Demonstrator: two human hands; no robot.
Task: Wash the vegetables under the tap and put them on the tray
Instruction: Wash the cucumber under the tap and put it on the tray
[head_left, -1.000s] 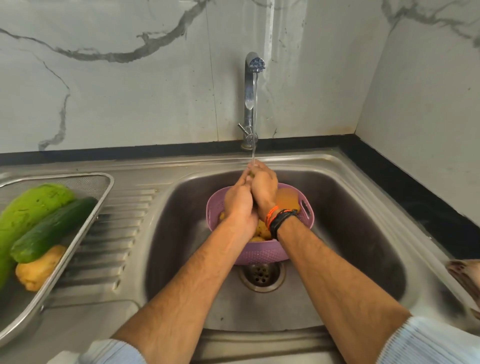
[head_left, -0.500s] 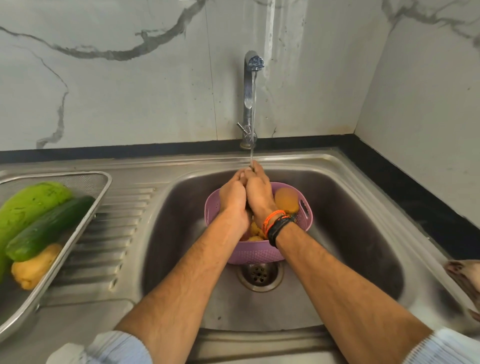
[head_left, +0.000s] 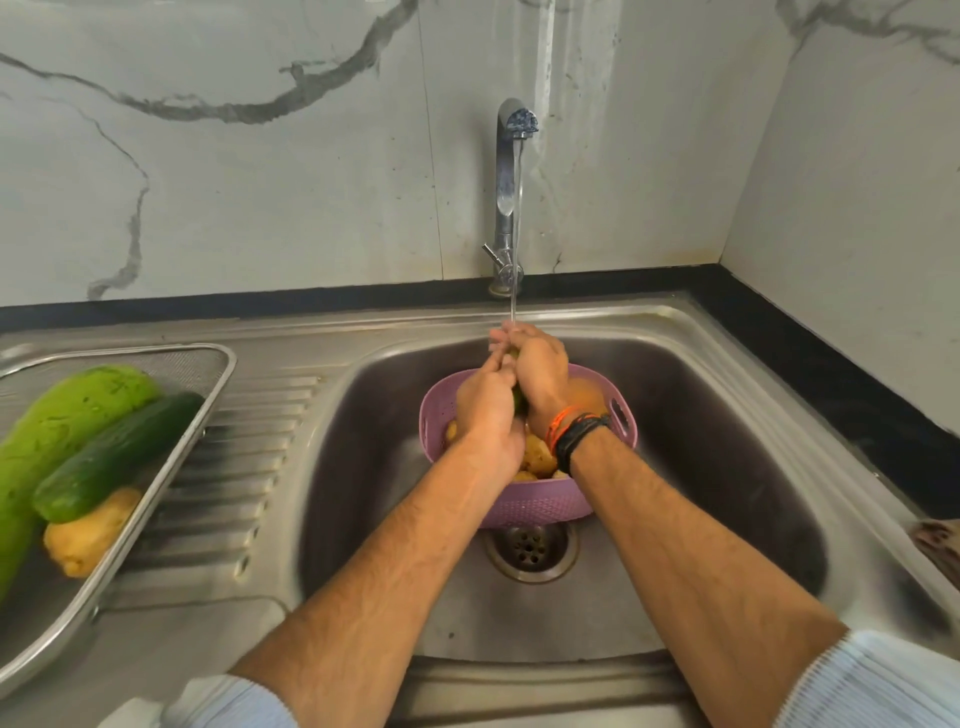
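Green vegetable (head_left: 516, 397) squeezed between both hands, under tap (head_left: 510, 171) water, above purple basket (head_left: 524, 501) in sink (head_left: 727, 415); long axis unclear. Left hand (head_left: 488, 415) and right hand (head_left: 537, 371) both wrapped round it. Tray (head_left: 171, 462) far left on sink's ribbed side; left hand nearer

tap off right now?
No: a thin stream of water runs from the tap onto the hands, left hand and right hand.

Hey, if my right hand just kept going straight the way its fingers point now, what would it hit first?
Your right hand points away from you, toward the tap. The far wall of the sink looks like the first thing in that line, then the tap's base, though depth is hard to judge here.
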